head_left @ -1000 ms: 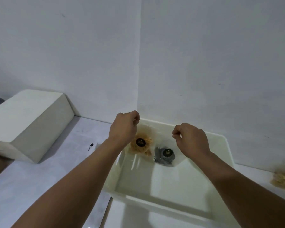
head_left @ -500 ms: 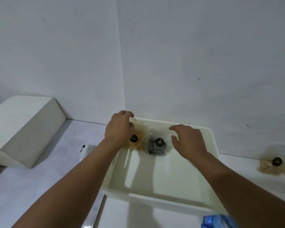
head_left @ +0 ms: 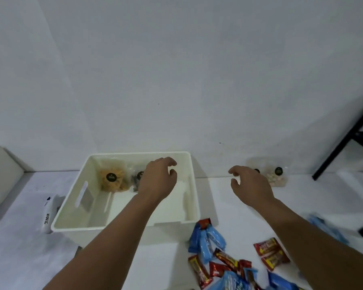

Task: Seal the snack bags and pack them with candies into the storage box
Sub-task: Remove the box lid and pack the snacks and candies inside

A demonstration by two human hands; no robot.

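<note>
A cream storage box point(head_left: 194, 191) stands on the white table against the wall. Inside its far end sit a clear bag of orange snacks point(head_left: 113, 179) and a bag of dark snacks point(head_left: 137, 178), partly hidden by my left hand point(head_left: 158, 179). That hand hovers over the box with loosely curled fingers, holding nothing. My right hand point(head_left: 250, 185) hovers over the table right of the box, empty, fingers relaxed. Just beyond it lies a clear bag of pale snacks point(head_left: 278, 176). Blue and red candy wrappers point(head_left: 222, 260) are scattered in front.
A white block point(head_left: 0, 174) sits at the far left. A small white labelled object point(head_left: 47, 216) lies left of the box. A black stand leg point(head_left: 344, 139) slants at the right. More blue packets point(head_left: 327, 229) lie near my right forearm.
The view has swung right and down. Both hands left the bags in the box; my right hand moved out over the table toward the pale snack bag, my left hand shifted right inside the box.
</note>
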